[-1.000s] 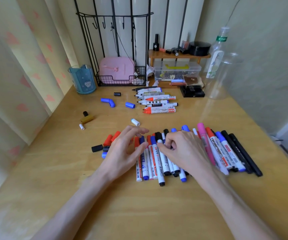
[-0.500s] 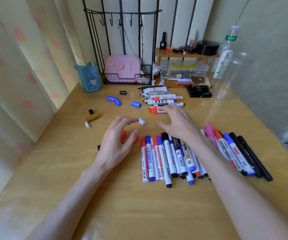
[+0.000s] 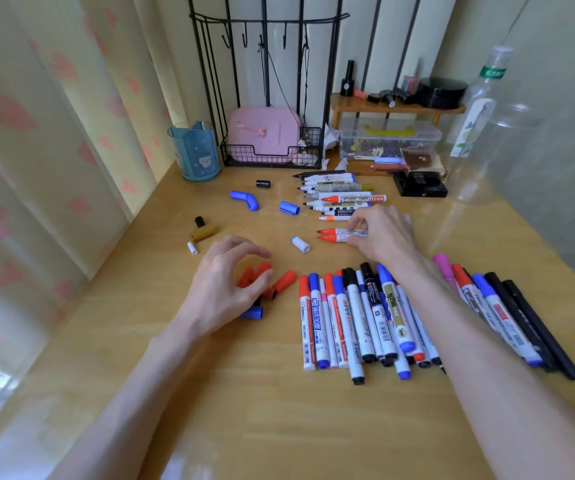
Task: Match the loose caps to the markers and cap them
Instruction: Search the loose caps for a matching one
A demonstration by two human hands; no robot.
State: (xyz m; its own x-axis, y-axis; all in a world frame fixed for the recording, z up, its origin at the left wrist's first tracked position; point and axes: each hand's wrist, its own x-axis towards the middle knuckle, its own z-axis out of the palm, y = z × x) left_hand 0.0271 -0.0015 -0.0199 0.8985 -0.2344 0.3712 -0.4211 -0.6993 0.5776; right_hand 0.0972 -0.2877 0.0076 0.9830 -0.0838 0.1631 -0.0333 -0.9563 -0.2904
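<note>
My right hand [image 3: 381, 233] pinches two uncapped red markers [image 3: 334, 234] lying side by side at mid-table, tips pointing left. My left hand [image 3: 225, 287] hovers with curved fingers over several loose red caps [image 3: 284, 280], touching none that I can see; a blue cap [image 3: 253, 312] and a black one peek out beneath it. A white cap [image 3: 300, 244] lies between the hands. More uncapped markers [image 3: 339, 195] lie in a stack farther back. A row of capped markers [image 3: 365, 317] is spread in front of my right forearm.
Loose blue caps [image 3: 244, 199] [image 3: 289, 207], a black cap [image 3: 262, 183], a gold cap [image 3: 203, 233] and a small white cap [image 3: 192, 247] lie at left. A blue cup [image 3: 196, 154], wire rack [image 3: 272, 157], clear box [image 3: 388, 138] and bottles [image 3: 476, 112] line the back.
My right hand left the capped row, reached back and took hold of the two red markers. My left hand lifted off the row and shifted left over the red caps.
</note>
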